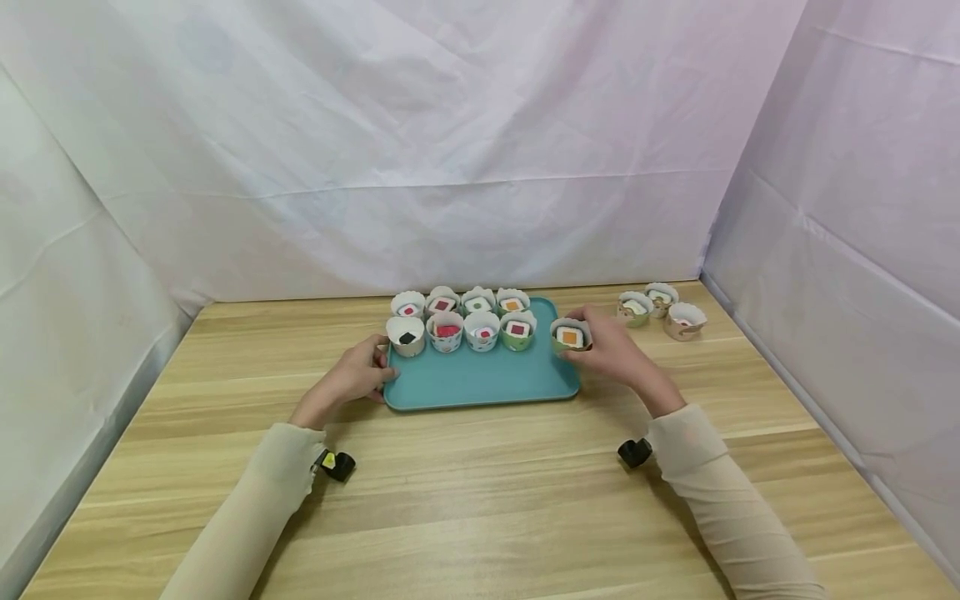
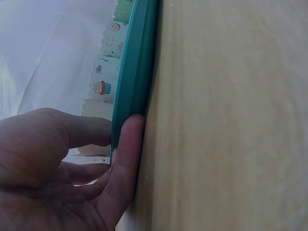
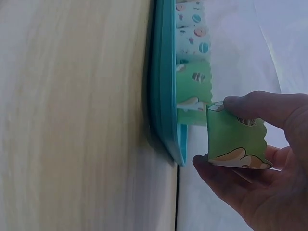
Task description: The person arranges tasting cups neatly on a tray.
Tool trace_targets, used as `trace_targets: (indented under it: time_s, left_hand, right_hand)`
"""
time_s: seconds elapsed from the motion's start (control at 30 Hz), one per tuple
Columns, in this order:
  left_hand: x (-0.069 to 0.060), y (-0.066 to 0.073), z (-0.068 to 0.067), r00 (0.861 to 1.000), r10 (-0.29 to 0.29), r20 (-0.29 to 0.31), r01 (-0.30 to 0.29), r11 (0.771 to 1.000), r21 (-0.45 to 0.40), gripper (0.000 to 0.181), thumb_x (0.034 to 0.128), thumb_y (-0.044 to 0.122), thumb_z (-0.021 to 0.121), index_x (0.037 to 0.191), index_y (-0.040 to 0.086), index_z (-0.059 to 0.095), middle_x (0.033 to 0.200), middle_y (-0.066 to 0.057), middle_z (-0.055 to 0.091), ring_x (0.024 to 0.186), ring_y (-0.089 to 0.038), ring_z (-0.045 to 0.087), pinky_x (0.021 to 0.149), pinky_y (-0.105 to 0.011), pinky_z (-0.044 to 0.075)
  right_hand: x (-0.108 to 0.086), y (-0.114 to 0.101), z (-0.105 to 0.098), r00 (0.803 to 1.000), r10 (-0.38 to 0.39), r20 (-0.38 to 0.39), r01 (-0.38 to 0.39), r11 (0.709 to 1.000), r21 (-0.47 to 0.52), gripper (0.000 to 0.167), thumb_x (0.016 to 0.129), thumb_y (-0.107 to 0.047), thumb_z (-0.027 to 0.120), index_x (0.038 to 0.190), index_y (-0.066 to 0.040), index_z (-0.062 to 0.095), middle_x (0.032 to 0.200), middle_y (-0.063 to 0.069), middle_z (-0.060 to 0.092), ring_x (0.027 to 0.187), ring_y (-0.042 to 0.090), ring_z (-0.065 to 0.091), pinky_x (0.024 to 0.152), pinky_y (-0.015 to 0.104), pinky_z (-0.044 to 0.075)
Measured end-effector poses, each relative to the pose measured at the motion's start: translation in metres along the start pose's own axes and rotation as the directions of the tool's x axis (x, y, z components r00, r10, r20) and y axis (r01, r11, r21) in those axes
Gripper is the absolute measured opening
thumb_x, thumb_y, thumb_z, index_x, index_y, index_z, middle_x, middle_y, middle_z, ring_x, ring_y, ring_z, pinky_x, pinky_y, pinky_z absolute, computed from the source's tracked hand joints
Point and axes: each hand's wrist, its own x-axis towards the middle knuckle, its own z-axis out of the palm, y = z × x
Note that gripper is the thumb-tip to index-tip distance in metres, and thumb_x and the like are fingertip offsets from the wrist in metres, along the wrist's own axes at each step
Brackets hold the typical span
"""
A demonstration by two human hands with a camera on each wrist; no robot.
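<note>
A teal tray [image 1: 480, 379] lies on the table, with two rows of paper baking cups [image 1: 482, 331] along its back half. Its left edge is pinched by my left hand [image 1: 357, 371]; the left wrist view shows the thumb at the rim and a finger [image 2: 129, 154] against the outer side. Over the tray's right edge, my right hand [image 1: 611, 350] grips a green paper baking cup [image 1: 572, 337] holding a white square piece with an orange centre. In the right wrist view this cup [image 3: 233, 137] is held clear of the tray between thumb and fingers.
Three more filled paper cups, one of them a tan cup [image 1: 684, 323], stand at the table's back right. White cloth [image 1: 450, 167] hangs behind and at both sides. The wooden table [image 1: 480, 500] extends in front of the tray.
</note>
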Motion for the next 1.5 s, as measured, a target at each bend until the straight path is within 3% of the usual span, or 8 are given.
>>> trace_targets:
  time_s: [0.37, 0.6, 0.87, 1.5]
  left_hand:
    - [-0.002, 0.003, 0.0, 1.0, 0.0, 0.003, 0.0, 1.0, 0.01, 0.063, 0.0999, 0.001, 0.061, 0.155, -0.004, 0.032, 0.103, -0.016, 0.05, 0.078, -0.019, 0.056, 0.065, -0.035, 0.067]
    - [-0.001, 0.002, -0.001, 1.0, 0.006, 0.0, -0.006, 1.0, -0.001, 0.063, 0.0993, 0.001, 0.062, 0.155, -0.003, 0.032, 0.102, -0.015, 0.049, 0.076, -0.018, 0.056, 0.064, -0.035, 0.067]
    - [0.0, 0.002, 0.0, 1.0, 0.007, 0.0, -0.007, 1.0, -0.002, 0.063, 0.0993, 0.001, 0.062, 0.155, -0.003, 0.032, 0.103, -0.016, 0.049, 0.076, -0.018, 0.056, 0.064, -0.036, 0.067]
    - [0.0, 0.001, 0.0, 1.0, 0.012, -0.002, -0.012, 1.0, -0.002, 0.064, 0.0989, 0.0, 0.062, 0.155, -0.004, 0.032, 0.102, -0.016, 0.049, 0.076, -0.019, 0.056, 0.063, -0.036, 0.067]
  right_hand:
    - [0.003, -0.017, 0.019, 0.999, -0.033, 0.019, 0.033, 0.999, -0.025, 0.063, 0.089, -0.021, 0.082, 0.14, 0.0, 0.05, 0.13, 0.021, 0.063, 0.116, 0.034, 0.063, 0.097, 0.052, 0.057]
    - [0.002, -0.026, 0.032, 0.999, 0.027, 0.044, -0.028, 0.999, 0.032, 0.074, 0.091, -0.023, 0.08, 0.148, -0.001, 0.039, 0.141, 0.023, 0.057, 0.128, 0.035, 0.059, 0.107, 0.053, 0.053]
    - [0.001, -0.03, 0.037, 0.997, 0.031, 0.065, -0.033, 0.999, 0.026, 0.062, 0.091, -0.023, 0.08, 0.139, -0.004, 0.046, 0.132, 0.019, 0.063, 0.12, 0.031, 0.062, 0.101, 0.05, 0.056]
    - [0.001, -0.034, 0.045, 0.992, 0.034, 0.118, -0.036, 0.999, 0.016, 0.059, 0.091, -0.021, 0.08, 0.139, -0.007, 0.048, 0.136, 0.021, 0.063, 0.127, 0.034, 0.061, 0.104, 0.052, 0.055]
